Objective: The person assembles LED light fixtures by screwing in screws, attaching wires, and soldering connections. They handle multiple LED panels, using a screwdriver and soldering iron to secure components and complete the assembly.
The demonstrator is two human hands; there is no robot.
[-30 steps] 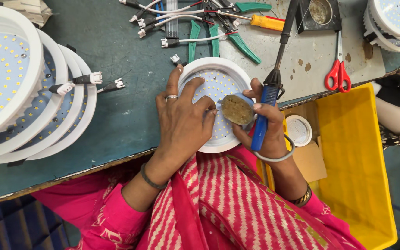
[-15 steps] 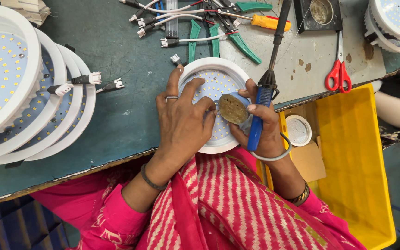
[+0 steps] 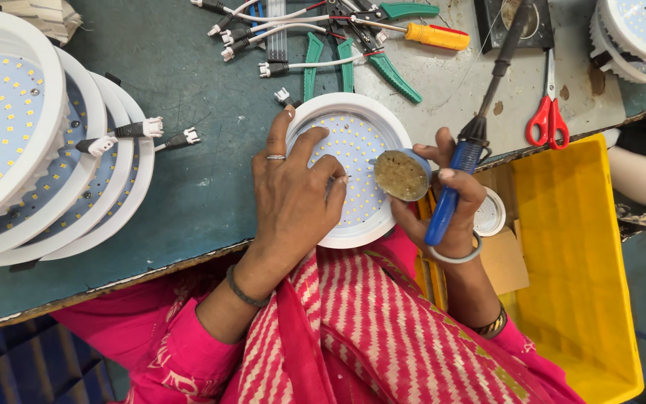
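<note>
From my head camera, looking down: my left hand (image 3: 293,191) lies flat with spread fingers on the round LED lamp (image 3: 353,168), pressing it to the bench; it grips nothing, it only holds the lamp steady. The lamp sits directly under this hand and just left of my right hand, at the near edge of the table (image 3: 151,209).

My right hand (image 3: 443,206) is closed around two things together: the blue-handled soldering iron (image 3: 465,161), which points away from me, and a small round tin of brownish paste (image 3: 401,174), which I judge to be flux, pinched between thumb and fingers just over the rim of the lamp.

As far as I can judge, the work on this lamp is in the middle. The LED board is already seated in its white housing, but the iron tip is not on the board. Far left of my left hand, a stack of similar lamps (image 3: 31,150) with short wires and white connectors looks more complete.

The lamp housing is smooth white plastic, a shallow dish; the board inside is pale with rows of small yellow dots. The paste is grainy and dull. Beyond my hands lie green-handled pliers (image 3: 383,63), a yellow screwdriver (image 3: 435,35) and red scissors (image 3: 547,112). Right of my right hand stands a glossy yellow bin (image 3: 570,247).
</note>
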